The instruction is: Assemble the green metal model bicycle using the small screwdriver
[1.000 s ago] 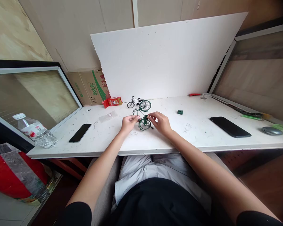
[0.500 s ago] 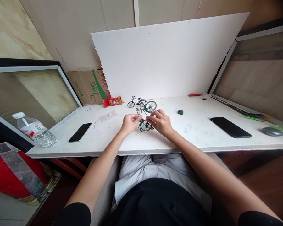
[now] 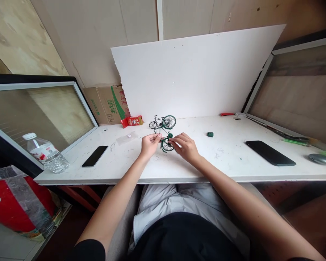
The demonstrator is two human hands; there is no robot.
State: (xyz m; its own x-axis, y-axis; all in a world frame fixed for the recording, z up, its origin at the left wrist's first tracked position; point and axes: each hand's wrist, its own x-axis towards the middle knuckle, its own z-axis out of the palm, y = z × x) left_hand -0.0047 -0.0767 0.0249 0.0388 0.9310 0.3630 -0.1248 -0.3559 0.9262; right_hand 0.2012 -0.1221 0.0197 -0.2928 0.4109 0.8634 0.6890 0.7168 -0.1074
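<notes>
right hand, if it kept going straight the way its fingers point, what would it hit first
The right hand points left, with its fingertips on the green model bicycle; that comes first, then probably the left hand.

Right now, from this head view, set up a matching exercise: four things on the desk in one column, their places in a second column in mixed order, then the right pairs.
Things:
1. green model bicycle
2. water bottle
3. small green block
4. grey mouse

Places:
A. far right edge of the desk
B. lying at the desk's near left corner
C. between the left hand and right hand
D. alone on the desk, right of the hands and short of the right-hand phone

Pairs: 1-C, 2-B, 3-D, 4-A
</notes>
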